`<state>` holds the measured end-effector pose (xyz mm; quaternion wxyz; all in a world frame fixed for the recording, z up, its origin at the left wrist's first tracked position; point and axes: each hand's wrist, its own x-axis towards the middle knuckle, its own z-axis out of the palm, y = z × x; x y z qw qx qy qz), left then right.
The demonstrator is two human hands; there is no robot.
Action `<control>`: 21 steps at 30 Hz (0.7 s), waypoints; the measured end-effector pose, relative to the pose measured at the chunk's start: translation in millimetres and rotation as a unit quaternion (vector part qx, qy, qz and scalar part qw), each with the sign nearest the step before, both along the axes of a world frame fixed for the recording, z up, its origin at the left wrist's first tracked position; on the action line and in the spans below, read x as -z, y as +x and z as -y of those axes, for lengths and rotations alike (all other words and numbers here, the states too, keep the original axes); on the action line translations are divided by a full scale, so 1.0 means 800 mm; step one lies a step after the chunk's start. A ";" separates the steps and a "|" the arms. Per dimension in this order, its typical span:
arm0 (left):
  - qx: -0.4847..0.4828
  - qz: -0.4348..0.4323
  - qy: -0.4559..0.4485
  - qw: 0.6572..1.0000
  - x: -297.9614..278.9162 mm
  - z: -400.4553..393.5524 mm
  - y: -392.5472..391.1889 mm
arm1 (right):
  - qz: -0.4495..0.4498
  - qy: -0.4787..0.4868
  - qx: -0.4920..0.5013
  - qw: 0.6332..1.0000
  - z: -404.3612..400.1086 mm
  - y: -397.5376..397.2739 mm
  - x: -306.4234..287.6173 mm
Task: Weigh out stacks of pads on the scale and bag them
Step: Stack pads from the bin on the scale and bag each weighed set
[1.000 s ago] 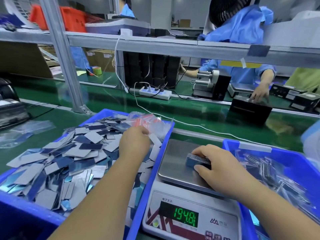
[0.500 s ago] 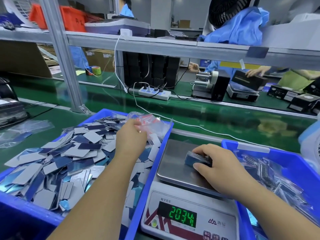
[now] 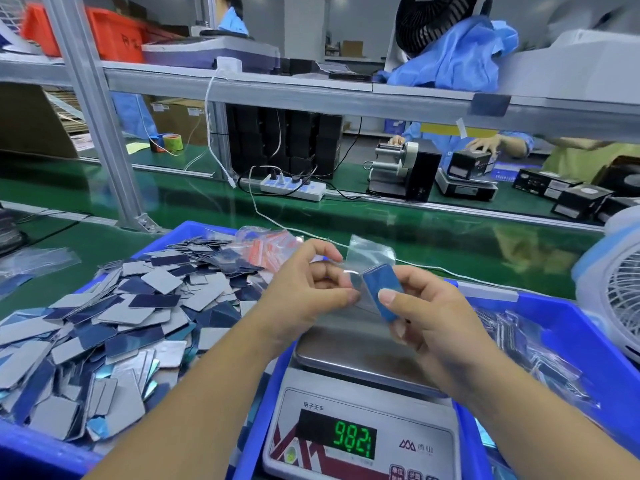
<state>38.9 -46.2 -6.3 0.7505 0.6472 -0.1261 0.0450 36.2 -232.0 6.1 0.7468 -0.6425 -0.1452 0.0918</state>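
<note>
Stack of pads (image 3: pixel 382 292) is off the scale (image 3: pixel 360 403) now, lifted by the right hand (image 3: pixel 426 317), thumb and fingers clamped round it, held just above the pan; a second ago it sat on the pan under that hand. Left hand (image 3: pixel 308 296) has left the left bin (image 3: pixel 194 233) of loose pads (image 3: pixel 114 317) and pinches a clear bag (image 3: pixel 372 254) by its mouth, right against the stack. Readout is mid-change, digits unsettled. Judgement: weighing done for this stack, bagging step starting; stack not yet inside the bag. Right bin (image 3: pixel 571 327) holds filled bags.
</note>
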 end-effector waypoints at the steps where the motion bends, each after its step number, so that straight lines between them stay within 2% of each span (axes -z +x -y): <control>1: 0.021 -0.012 -0.013 1.000 0.000 0.000 -0.001 | 0.015 0.001 0.007 1.000 0.001 0.000 0.000; 4: 0.098 -0.065 -0.017 0.993 -0.003 -0.003 -0.008 | 0.067 -0.002 -0.015 0.998 0.005 -0.004 -0.004; 6: 0.118 -0.076 0.024 0.990 -0.003 -0.006 -0.011 | 0.105 -0.013 -0.036 0.994 0.006 -0.007 -0.007; 11: 0.131 -0.064 0.169 0.975 -0.006 -0.006 -0.017 | 0.229 -0.174 -0.027 0.957 0.010 -0.008 -0.008; 15: 0.111 -0.039 0.255 0.960 -0.006 -0.005 -0.017 | 0.296 -0.266 -0.040 0.916 0.014 -0.009 -0.005; 19: 0.061 -0.010 0.289 0.955 -0.007 -0.006 -0.014 | 0.355 -0.269 -0.025 0.895 0.011 -0.008 -0.006; 21: 0.035 -0.021 0.276 0.960 -0.005 -0.008 -0.012 | 0.356 -0.259 -0.009 0.898 0.011 -0.006 -0.007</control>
